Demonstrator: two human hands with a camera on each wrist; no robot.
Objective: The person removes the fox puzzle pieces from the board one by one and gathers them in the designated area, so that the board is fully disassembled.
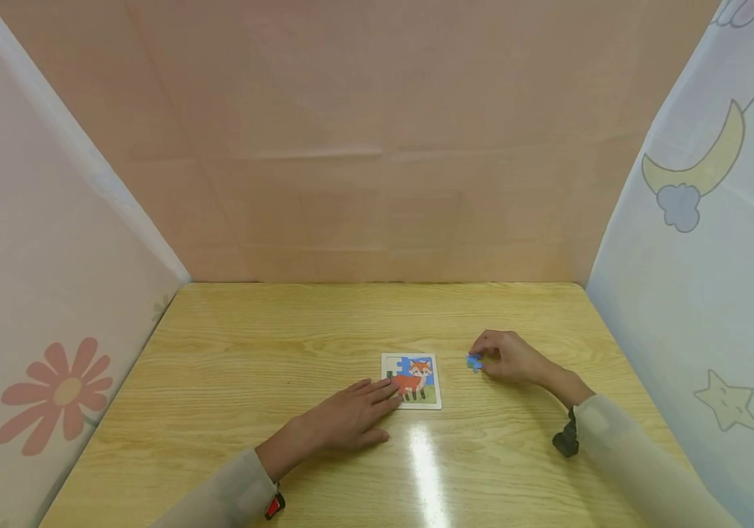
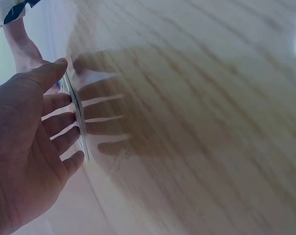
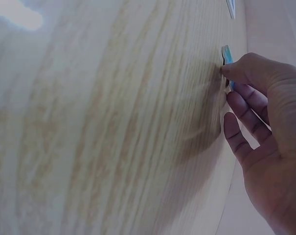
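A square fox jigsaw puzzle (image 1: 430, 396) with a white border lies flat on the table. Its upper left corner shows a bare pale gap where no piece sits. The left hand (image 1: 353, 414) rests on the puzzle's left side, its fingers straight and reaching onto the fox's body; in the left wrist view the fingertips (image 2: 64, 117) meet the thin edge of the board. To the right of the board, the right hand (image 1: 512, 358) pinches a blue and green puzzle piece (image 1: 473, 362) between thumb and fingers, close to the tabletop. The right wrist view shows this piece (image 3: 228, 55) edge-on.
The wooden table (image 1: 251, 330) meets a plain pinkish back wall (image 1: 377, 147). Cloth side panels flank it, with a red flower (image 1: 67, 392) on the left and a moon (image 1: 707, 161) on the right. Dark straps circle both wrists.
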